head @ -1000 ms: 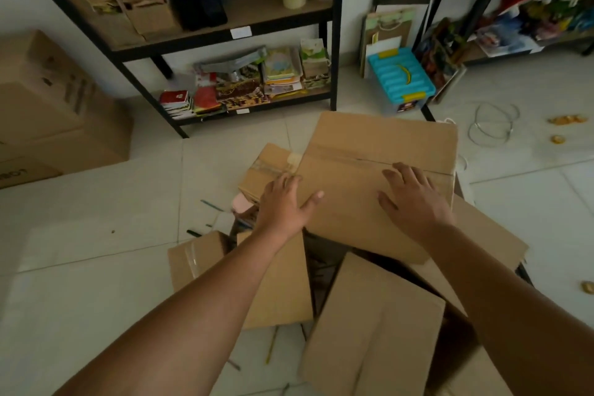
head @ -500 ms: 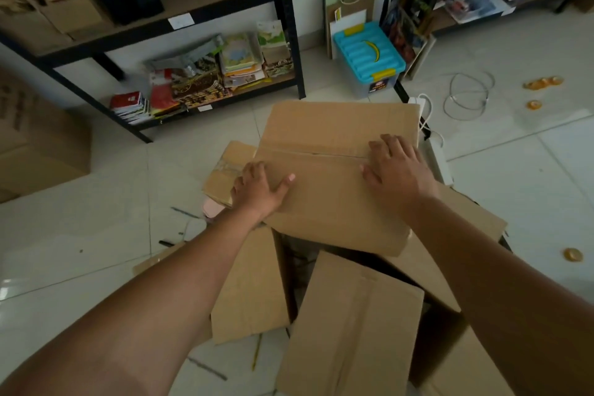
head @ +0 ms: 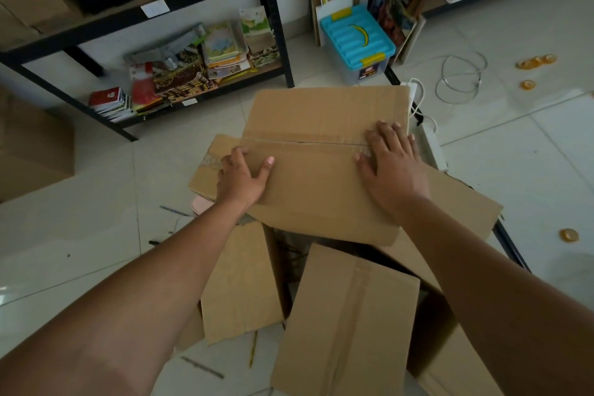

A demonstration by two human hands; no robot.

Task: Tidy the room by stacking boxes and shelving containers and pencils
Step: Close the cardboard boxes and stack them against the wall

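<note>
Clearly there is plenty left. The left hand (head: pixel 241 177) grips the near-left edge of the top box (head: pixel 321 164), thumb on top, while the right hand (head: pixel 390 164) lies flat, fingers (head: pixel 387 133) spread, pressing it onto a loose heap of cardboard boxes (head: pixel 347 315). Pencils (head: pixel 253 349) lie on the floor (head: pixel 80 228) at six and nine o'clock; the blue-lidded container (head: pixel 355 38) at twelve o'clock sits unshelved.
</note>
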